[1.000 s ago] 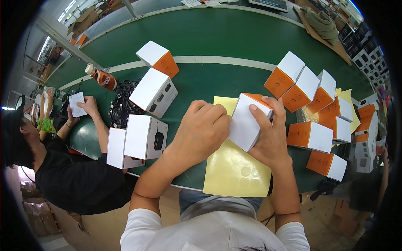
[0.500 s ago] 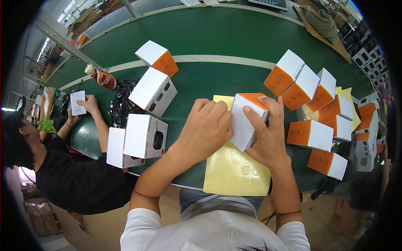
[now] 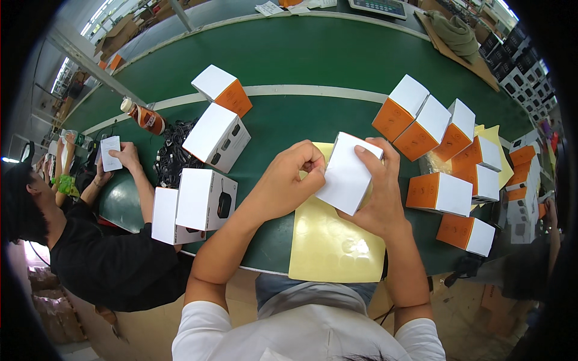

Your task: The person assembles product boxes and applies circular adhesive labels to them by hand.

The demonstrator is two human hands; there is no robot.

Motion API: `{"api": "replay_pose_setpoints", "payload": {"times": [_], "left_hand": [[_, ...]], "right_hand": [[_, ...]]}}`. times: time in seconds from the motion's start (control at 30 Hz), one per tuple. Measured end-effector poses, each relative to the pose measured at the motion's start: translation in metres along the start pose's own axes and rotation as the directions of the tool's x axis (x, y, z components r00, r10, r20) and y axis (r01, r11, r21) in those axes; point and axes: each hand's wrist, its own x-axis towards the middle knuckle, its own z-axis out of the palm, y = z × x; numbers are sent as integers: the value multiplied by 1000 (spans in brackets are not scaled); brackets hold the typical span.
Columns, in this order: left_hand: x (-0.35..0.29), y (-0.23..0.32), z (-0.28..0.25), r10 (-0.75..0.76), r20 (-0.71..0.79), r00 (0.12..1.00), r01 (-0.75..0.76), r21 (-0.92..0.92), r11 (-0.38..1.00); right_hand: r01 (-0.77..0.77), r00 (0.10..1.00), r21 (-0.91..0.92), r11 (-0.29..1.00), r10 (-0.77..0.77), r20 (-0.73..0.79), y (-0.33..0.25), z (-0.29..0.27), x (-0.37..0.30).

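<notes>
A small white carton [image 3: 348, 171] is held over a yellow sticker sheet [image 3: 337, 246] with clear round stickers on it. My right hand [image 3: 385, 198] grips the carton from its right side, thumb on the top face and the other fingers around the far side and edge. Against the carton's left edge, my left hand [image 3: 295, 180] is closed with thumb and forefinger pinched together. Whatever may be between those fingertips is too small to make out. The carton's plain white face is turned up.
White and orange cartons [image 3: 415, 126] stand in a group at right, beside more yellow sheets [image 3: 492, 133]. At left are more cartons [image 3: 208, 198], a heap of black cables [image 3: 174, 150] and a brown bottle [image 3: 143, 115]. A co-worker [image 3: 114, 253] sits at left holding a white paper [image 3: 110, 153].
The carton has turned in my right hand, so its orange end no longer shows. My left hand has shifted slightly and its fingers have drawn into a pinch at the carton's edge.
</notes>
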Motion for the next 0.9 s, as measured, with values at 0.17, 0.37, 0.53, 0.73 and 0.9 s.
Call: {"api": "replay_pose_setpoints", "payload": {"times": [0.17, 0.37, 0.53, 0.73, 0.9], "left_hand": [[-3, 13, 1, 141, -55, 989, -135, 91, 987], [-11, 23, 2, 221, -41, 974, -178, 456, 872], [-7, 16, 10, 286, -31, 958, -216, 576, 789], [-3, -5, 13, -50, -38, 998, 46, -96, 994], [3, -12, 17, -249, 95, 964, 248, -664, 706]], "right_hand": [[20, 1000, -45, 999, -21, -18, 3, -1, 0], [69, 997, -125, 990, -72, -19, 1, 0, 0], [50, 999, -57, 997, -50, -4, 0, 0, 0], [2, 1000, 96, 995, -4, 16, 1, 0, 2], [-3, 999, 114, 993, -2, 44, 0, -3, 3]]}}
